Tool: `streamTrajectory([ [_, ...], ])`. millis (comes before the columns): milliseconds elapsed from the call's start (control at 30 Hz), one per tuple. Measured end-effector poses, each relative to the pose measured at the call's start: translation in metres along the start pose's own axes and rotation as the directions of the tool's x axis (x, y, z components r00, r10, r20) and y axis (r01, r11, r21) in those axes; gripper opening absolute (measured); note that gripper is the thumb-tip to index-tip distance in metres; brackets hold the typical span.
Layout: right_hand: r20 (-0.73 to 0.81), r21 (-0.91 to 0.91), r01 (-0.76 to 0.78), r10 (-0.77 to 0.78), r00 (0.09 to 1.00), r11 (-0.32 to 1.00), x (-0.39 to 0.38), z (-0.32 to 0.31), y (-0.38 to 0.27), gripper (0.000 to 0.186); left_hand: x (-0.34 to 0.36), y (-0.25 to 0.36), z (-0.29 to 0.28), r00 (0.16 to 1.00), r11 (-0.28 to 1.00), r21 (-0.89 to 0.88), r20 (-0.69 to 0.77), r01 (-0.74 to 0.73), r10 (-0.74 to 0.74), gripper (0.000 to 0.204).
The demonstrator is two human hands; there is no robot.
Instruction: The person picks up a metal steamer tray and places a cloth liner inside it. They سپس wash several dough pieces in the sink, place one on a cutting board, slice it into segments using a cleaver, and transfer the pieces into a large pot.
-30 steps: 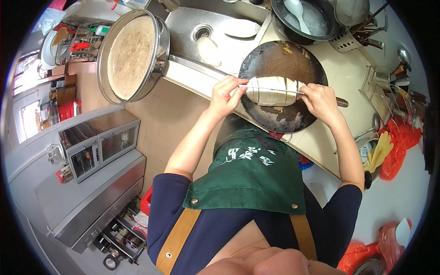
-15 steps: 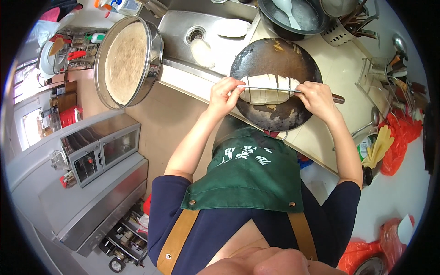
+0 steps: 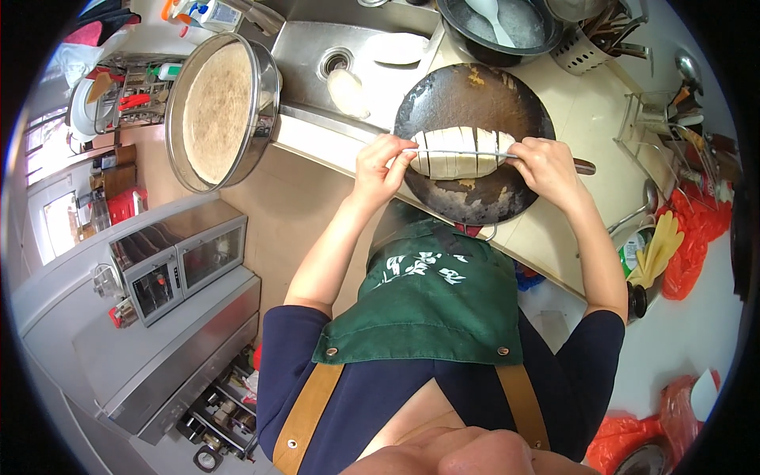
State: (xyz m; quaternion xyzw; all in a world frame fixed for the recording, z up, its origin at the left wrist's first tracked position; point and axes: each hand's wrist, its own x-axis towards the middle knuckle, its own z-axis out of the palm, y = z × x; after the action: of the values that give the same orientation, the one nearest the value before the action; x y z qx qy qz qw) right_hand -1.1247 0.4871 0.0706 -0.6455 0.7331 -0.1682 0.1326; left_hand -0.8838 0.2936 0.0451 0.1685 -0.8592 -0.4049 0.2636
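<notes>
Gripped near the handle (image 3: 586, 167) in closed right fingers (image 3: 522, 150), pinched at the blade's (image 3: 434, 151) far end by left fingers (image 3: 398, 146) (clear of the edge): guide the knife (image 3: 467, 152) level along the sliced white piece (image 3: 453, 166) on the round chopping board (image 3: 467, 99).

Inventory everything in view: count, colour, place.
round board: 1, dark brown, on cream counter
sliced food: 1 piece, cream, on board
knife: 1, silver, across food
sink: 1, silver, upper middle
loose pieces: 2, white, in sink
basin: 1, black, upper right
spoon: 1, white, in basin
round vessel: 1, beige inside, left
utensil holder: 1, silver, upper right
appliance: 1, silver, left
edge clutter: uncountable, mixed colours, sides
apron: 1, green, worn
hands: 2, bare, gripping knife's ends
</notes>
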Motion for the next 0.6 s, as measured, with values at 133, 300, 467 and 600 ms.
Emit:
streamTrajectory([
  [133,-0.053,-0.027,0.023,-0.024,0.998,0.999,0.002,-0.016,-0.011,0.008,0.006,0.015,-0.01,0.997,0.998,0.036,-0.06,-0.045,0.047,0.006],
  [300,-0.005,-0.093,0.041,-0.042,0.999,0.995,0.011,0.016,0.009,0.008,-0.007,-0.025,0.013,1.0,0.998,0.058,-0.026,0.013,-0.011,0.002],
  [467,-0.009,-0.087,0.05,-0.051,0.999,0.995,0.005,0.022,0.007,0.008,-0.009,-0.029,0.008,0.999,0.997,0.077,0.051,-0.011,0.007,0.007],
  [600,0.014,-0.117,0.032,-0.03,0.999,0.993,0.005,0.021,0.007,0.008,-0.007,-0.026,0.002,0.994,0.996,0.089,0.108,-0.007,-0.003,0.01],
])
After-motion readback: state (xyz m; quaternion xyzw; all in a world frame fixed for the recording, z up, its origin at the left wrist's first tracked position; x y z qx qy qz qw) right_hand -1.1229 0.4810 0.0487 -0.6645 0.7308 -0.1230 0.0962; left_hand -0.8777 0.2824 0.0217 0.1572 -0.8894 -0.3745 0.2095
